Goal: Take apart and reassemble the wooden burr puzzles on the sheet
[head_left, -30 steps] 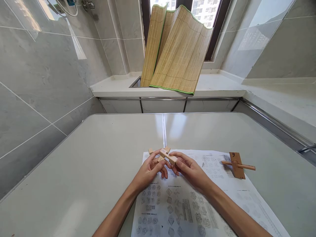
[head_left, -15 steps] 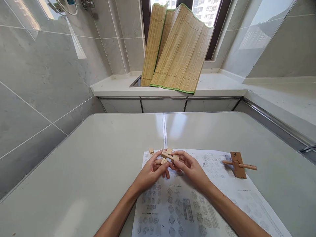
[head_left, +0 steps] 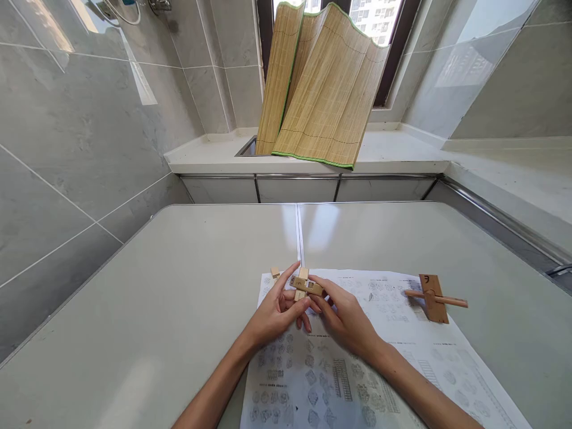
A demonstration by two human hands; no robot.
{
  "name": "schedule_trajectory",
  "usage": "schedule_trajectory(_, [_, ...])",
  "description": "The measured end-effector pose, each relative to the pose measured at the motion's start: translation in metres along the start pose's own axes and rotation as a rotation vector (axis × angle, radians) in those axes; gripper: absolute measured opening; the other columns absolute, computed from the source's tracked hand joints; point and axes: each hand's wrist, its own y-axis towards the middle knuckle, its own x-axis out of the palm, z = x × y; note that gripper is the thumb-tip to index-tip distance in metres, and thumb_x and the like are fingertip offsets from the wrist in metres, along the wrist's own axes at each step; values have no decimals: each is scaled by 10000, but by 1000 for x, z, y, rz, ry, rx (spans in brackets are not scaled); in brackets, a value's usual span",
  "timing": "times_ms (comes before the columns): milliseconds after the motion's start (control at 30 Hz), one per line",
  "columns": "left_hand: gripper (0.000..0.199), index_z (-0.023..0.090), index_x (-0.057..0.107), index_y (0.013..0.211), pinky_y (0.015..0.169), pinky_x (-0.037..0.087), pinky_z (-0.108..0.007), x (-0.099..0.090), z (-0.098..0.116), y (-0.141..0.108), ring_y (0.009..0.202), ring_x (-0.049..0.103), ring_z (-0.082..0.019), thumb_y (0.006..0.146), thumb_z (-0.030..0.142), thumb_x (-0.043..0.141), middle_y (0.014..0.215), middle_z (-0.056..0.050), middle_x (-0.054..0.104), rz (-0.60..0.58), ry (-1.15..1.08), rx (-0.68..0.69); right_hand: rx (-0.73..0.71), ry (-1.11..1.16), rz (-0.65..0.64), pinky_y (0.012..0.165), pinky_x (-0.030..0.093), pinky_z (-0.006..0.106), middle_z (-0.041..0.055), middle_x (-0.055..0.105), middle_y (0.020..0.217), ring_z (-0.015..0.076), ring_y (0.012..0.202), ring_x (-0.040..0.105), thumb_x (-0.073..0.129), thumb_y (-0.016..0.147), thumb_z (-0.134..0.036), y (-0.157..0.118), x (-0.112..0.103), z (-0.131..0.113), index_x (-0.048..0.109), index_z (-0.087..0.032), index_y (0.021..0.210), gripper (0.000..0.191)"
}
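Between my hands, above the paper, are notched wooden puzzle blocks (head_left: 305,285), pale and crossed over each other. One bar lies across a second one that runs away from me. My left hand (head_left: 279,310) holds the crossing piece from the left, thumb at its near end, index finger pointing up past it. Fingers of my right hand (head_left: 342,310) pinch the right end of the crosswise bar. How the notches fit inside is hidden. A small wooden block (head_left: 274,272) lies just beyond my left fingers at the paper's top edge.
A large printed sheet (head_left: 322,381) with small diagrams lies under my hands on the pale table (head_left: 179,286). To the right stands a brown wooden piece with a rod through it (head_left: 433,299). A bamboo mat (head_left: 330,89) leans at the window ledge (head_left: 397,152).
The blocks have turned in my fingers, so the crosswise bar now shows its notched face. My left index finger has lifted and straightened. My right fingers have shifted slightly on the bar.
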Motion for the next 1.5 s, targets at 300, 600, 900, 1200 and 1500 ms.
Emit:
schedule_trajectory(300, [725,231,291,1517,607,554,-284,1,0,-1,614,715,-168,930,440,661,899,-64,748,12,-6,-13,-9,-57,-10,716,564,340,83,708,1120,223,842,688,407,1041,-309,-1,-1,-1,502,-278,1416,389])
schedule_trajectory(600, [742,196,292,1497,628,563,-303,2,0,0,614,686,-155,912,418,690,868,-63,744,48,7,-19,6,-16,34,690,544,324,68,712,1061,200,789,670,460,1033,-320,-2,-2,-1,538,-265,1391,371])
schedule_trajectory(900, [705,198,344,1461,652,554,-299,2,1,0,651,671,-155,897,417,706,860,-52,731,38,0,-21,82,20,75,552,452,284,-13,715,670,188,569,658,542,994,-400,-3,-4,-5,583,-243,1114,202])
schedule_trajectory(1200, [663,207,353,1424,651,540,-297,0,1,-1,648,653,-145,896,381,715,868,-51,731,23,-9,-41,94,30,73,538,436,280,-13,717,681,183,560,640,564,987,-412,-1,-6,-7,596,-245,1093,200])
schedule_trajectory(1500, [665,232,485,1291,706,547,-281,-1,7,-1,840,686,-185,747,290,863,959,-52,703,39,-103,-62,77,37,78,544,470,267,16,742,768,182,644,684,578,982,-380,0,-7,-9,620,-232,1075,180])
